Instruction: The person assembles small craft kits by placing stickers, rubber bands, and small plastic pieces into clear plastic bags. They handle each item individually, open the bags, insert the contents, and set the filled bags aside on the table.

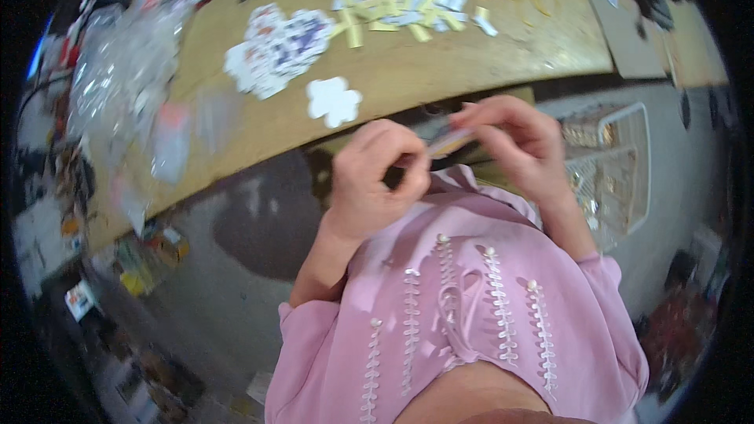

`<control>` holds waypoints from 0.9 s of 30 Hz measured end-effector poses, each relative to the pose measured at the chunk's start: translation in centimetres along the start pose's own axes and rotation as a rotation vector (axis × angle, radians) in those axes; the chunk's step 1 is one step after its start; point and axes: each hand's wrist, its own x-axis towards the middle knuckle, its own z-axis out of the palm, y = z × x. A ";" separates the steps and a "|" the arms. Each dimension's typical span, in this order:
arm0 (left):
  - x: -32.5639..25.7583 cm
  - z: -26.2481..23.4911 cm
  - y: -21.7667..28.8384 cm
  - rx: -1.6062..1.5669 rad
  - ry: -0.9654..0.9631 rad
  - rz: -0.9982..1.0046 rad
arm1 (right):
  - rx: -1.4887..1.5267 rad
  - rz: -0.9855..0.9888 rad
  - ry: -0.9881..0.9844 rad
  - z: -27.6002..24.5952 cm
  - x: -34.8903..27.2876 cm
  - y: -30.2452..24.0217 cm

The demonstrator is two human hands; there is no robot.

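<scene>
By the near edge of the table point(487, 71), the right hand point(522, 143) pinched a small blurred strip point(450, 143) — whether the curled left hand point(375, 175) gripped it too, I couldn't tell. On the table lay a white flower-shaped card point(334, 101).

Person in a pink top point(467, 228) at a table point(510, 59). Nearer the wearer than the white flower-shaped card point(334, 102), the right hand point(514, 145) pinches a thin, blurred piece point(450, 143), its other end by the curled left hand point(381, 165). Beyond the card: printed cards point(279, 47), pale slips point(400, 0); left of it, clear bags point(126, 63).
</scene>
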 end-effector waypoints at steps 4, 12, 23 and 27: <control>-0.6 -0.5 0.7 -0.066 -0.081 -0.030 | 0.133 0.035 0.003 -2.8 -1.4 0.1; -1.6 -11.4 -2.5 0.638 0.477 -0.192 | -0.446 0.540 0.009 -17.5 -8.7 7.1; -0.7 -20.6 -9.9 1.039 0.555 -0.400 | -1.174 0.677 -0.337 -16.9 -13.0 13.0; -1.2 -22.1 -11.6 1.009 0.554 -0.426 | -0.903 0.429 -0.299 -7.9 -5.1 2.9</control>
